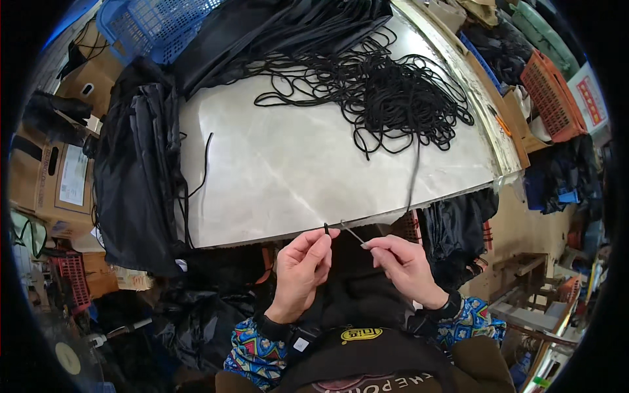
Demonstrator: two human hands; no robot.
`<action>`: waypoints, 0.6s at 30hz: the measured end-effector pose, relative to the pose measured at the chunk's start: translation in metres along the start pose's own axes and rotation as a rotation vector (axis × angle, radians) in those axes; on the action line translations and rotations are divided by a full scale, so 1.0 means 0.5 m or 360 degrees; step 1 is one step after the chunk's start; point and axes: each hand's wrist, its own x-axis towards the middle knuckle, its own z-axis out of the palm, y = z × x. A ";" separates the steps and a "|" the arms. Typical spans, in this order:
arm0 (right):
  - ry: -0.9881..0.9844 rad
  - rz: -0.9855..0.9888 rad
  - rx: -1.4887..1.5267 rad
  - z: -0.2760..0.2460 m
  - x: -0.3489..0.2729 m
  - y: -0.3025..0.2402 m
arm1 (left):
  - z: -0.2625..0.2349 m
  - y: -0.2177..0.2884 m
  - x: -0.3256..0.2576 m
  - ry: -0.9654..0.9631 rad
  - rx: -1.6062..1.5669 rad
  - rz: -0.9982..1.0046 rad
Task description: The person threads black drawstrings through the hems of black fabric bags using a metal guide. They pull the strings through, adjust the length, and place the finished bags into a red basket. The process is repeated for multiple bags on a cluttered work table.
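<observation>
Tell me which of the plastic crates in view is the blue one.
The blue crate sits at the top left, beyond the table's far edge. The others, at the upper right and lower left, are orange and red.

At the near edge of a pale, glossy grey worktable (295, 164), the left hand (301, 272) pinches the end of a thin black cord (326, 228) between thumb and forefinger, its tip poking up above the fingertips. The right hand (403, 265) holds a slim metal needle-like tool (354, 233), probably a threader, angled toward the cord end. Both hands hover over dark fabric (354, 288) in the lap. A tangled heap of black cord (393, 92) lies on the far part of the table, a folded black garment pile (134, 170) drapes over its left edge, and a blue plastic basket (157, 26) sits beyond.
</observation>
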 end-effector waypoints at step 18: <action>0.0210 -0.0518 -0.0753 -0.002 0.002 -0.022 | -0.004 -0.014 -0.003 0.0066 0.0384 0.0211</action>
